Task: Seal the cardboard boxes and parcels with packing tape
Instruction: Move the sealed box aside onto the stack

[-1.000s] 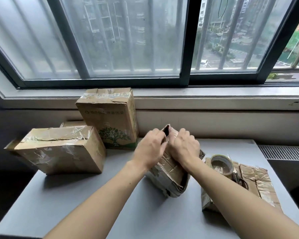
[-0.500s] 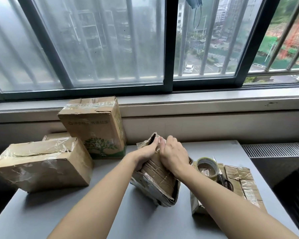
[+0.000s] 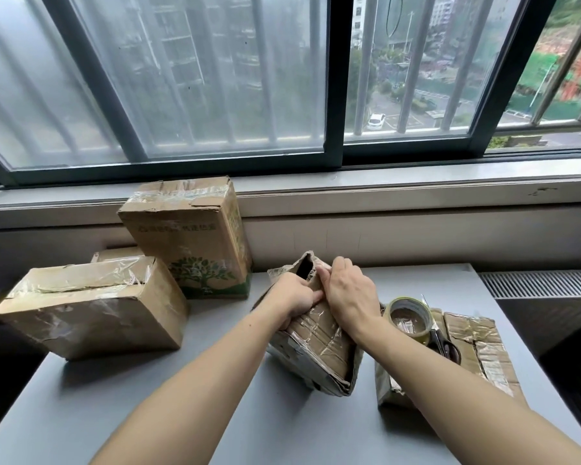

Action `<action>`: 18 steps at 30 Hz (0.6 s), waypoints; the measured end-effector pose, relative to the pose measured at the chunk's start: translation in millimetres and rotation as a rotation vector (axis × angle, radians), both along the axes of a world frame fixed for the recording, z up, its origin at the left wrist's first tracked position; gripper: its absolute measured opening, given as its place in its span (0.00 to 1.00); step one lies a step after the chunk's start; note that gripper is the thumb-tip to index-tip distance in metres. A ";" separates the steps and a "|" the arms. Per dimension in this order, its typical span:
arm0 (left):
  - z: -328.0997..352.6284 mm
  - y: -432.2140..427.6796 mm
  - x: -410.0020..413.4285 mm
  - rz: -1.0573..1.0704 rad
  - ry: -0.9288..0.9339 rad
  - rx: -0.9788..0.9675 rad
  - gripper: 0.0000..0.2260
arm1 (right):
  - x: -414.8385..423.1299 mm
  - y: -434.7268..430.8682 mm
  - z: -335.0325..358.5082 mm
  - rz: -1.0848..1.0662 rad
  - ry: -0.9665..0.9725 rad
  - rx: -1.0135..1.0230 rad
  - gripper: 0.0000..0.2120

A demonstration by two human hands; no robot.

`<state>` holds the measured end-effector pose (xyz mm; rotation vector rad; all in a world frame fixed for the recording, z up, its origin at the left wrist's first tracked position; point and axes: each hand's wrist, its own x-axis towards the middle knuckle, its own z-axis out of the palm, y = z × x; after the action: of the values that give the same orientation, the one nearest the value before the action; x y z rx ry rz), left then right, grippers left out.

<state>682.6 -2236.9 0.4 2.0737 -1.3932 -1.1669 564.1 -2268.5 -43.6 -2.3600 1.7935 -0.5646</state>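
Between left hand [image 3: 291, 297] and right hand [image 3: 348, 293], tilted parcel [image 3: 319, 345], gripped

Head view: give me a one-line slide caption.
The left hand and right hand grip the open top of a taped cardboard parcel on the grey table, tape roll and scissors nearby.

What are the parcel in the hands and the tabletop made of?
Parcel: brown cardboard, creased, torn at its open top, crossed by glossy clear tape that glints. Tabletop: smooth matte grey, probably laminate or painted board; the look leaves it open.
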 end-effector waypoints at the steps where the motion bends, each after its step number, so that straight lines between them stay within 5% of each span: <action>1: -2.7 -1.1 -2.1 -0.012 -0.059 -0.026 0.20 | -0.9 -0.6 0.1 0.001 0.003 0.002 0.21; 10: 15.7 -0.9 18.0 -0.160 -0.242 0.002 0.17 | -16.8 -2.9 10.1 0.084 -0.026 0.226 0.21; 15: 20.4 -0.9 34.6 -0.133 -0.336 0.068 0.24 | -25.9 -9.5 20.1 0.234 -0.169 0.495 0.25; 18: 15.2 -2.0 38.1 -0.113 -0.395 0.033 0.18 | -26.2 -10.5 20.8 0.288 -0.149 0.515 0.24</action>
<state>720.8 -2238.9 15.6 2.3680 -1.6933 -0.8522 537.9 -2278.9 -22.8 -2.0934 1.3049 -0.1996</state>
